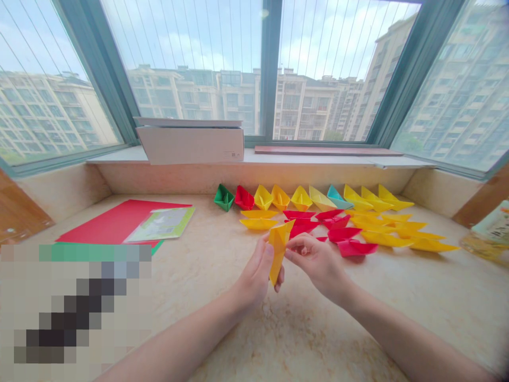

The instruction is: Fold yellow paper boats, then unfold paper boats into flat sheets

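Observation:
My left hand (256, 270) grips a yellow folded paper (279, 249), a long narrow origami piece standing nearly upright. The fingertips of my right hand (318, 262) pinch its right edge. Just beyond my hands, several red origami boats (341, 228) and yellow origami boats (382, 231) lie in loose rows on the marble counter (318, 318). A back row also holds a green origami boat (224, 197) and a teal origami boat (338, 198). The nearest red boat lies a short way past my right hand.
A red paper sheet (119, 224) lies at the left, under a green-and-white booklet (161, 224). A white cardboard box (191, 145) stands on the window sill behind. A packaged item (491, 233) sits at the right edge. A pixelated patch hides the lower left corner.

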{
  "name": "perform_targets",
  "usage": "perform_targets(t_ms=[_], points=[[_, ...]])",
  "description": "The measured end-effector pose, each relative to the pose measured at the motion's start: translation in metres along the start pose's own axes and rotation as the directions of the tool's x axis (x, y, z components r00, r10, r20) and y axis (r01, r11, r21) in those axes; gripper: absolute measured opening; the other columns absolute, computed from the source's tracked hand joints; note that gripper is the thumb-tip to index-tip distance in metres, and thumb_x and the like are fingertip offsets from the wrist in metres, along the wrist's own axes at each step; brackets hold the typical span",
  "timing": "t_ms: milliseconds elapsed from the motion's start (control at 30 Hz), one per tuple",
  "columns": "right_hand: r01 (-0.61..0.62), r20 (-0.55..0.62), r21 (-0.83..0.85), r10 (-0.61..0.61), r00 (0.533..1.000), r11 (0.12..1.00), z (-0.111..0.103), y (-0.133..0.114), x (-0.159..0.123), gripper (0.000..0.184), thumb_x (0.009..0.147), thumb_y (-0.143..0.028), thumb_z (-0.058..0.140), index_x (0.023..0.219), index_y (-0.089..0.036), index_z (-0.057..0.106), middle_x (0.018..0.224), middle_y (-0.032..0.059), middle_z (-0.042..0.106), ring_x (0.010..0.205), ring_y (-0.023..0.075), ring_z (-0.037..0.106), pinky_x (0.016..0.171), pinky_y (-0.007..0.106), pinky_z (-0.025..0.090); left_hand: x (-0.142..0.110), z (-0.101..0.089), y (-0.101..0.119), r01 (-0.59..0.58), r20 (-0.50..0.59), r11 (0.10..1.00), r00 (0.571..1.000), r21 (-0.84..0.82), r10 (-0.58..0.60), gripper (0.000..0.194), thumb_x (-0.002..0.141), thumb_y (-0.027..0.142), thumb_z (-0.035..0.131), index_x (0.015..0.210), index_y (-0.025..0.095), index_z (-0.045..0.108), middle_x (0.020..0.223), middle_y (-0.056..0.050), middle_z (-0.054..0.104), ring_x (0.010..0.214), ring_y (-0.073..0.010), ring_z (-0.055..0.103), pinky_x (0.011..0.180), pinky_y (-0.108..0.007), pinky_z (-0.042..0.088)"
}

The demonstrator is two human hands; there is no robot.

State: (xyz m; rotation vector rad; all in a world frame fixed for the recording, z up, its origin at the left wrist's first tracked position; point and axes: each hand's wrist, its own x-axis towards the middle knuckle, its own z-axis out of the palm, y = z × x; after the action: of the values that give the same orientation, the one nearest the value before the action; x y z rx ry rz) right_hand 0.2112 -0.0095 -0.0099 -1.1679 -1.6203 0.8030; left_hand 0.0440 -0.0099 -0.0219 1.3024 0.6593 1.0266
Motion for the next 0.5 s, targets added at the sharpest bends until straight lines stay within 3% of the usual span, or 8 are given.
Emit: perform_targets(t_ms=[233, 500], points=[[-0.047, 0.026, 0.074, 0.045, 0.999, 0.996, -0.0003, -0.0068, -0.0006, 0.022, 0.084, -0.041, 0.07, 0.09, -0.019, 0.071, 0.083, 0.0035, 0.074, 0.075, 0.0187, 0.068, 0.069, 0.032, 0.054, -0.0002, 0.0016, 0.0013, -0.087, 0.0, 0.993, 0.996, 0.081, 0.087, 0.057, 0.099, 0.059, 0.034, 0.134, 0.015, 0.034, 0.059, 0.006, 0.048, 0.046, -0.0104, 0.043, 0.047, -0.022, 0.037], [-0.032, -0.028, 0.079, 0.034, 0.999, 0.996, 0.0017, -0.005, -0.0031, 0.022, 0.085, -0.04, 0.069, 0.085, -0.019, 0.07, 0.08, 0.0026, 0.073, 0.074, 0.0183, 0.067, 0.069, 0.03, 0.052, -0.0027, 0.0046, 0.0036, -0.092, 0.006, 0.992, 0.996, 0.09, 0.092, 0.054, 0.1, 0.057, 0.032, 0.133, 0.015, 0.034, 0.06, 0.006, 0.049, 0.046, -0.0104, 0.043, 0.047, -0.022, 0.035]])
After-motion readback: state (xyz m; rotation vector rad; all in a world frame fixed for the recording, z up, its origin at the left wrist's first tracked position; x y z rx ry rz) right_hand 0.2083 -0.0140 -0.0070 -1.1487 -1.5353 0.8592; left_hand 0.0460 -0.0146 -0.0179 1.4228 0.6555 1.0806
